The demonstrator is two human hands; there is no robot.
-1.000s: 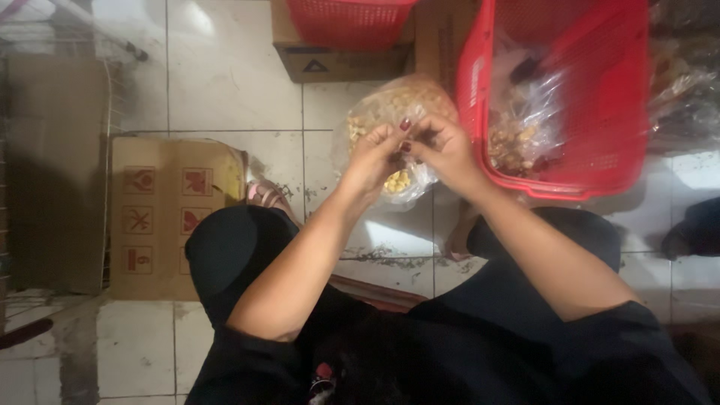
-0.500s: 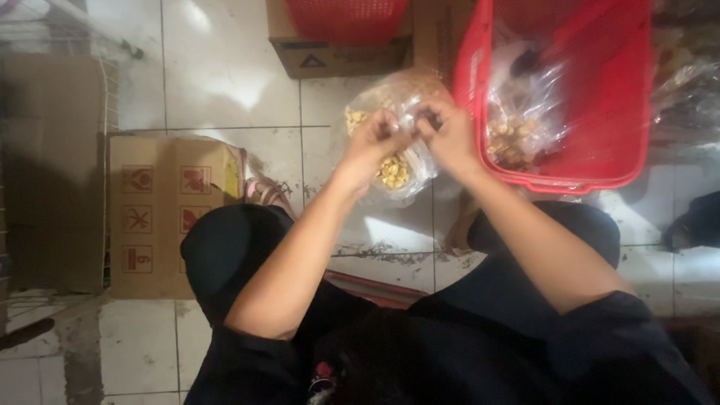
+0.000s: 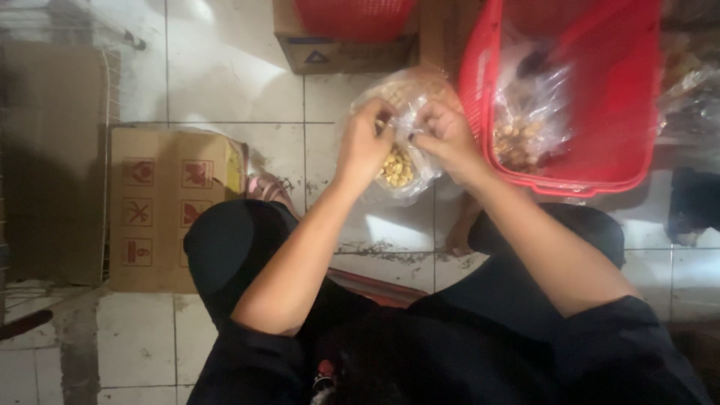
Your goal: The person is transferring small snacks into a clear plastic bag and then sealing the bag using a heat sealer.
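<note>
Upper middle of frame: the left hand (image 3: 365,147) and right hand (image 3: 448,140) both pinch shut the clear plastic bag of yellowish snacks (image 3: 399,169) hanging between them.

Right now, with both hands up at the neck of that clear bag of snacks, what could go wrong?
1. The clear plastic bag hangs above the tiled floor, held only by the left hand and right hand; a slip could spill the yellowish pieces.
2. The film looks thin, so hard pulling at the neck might tear it.
3. The red basket sits close beside the right hand, so an elbow could knock it.
</note>
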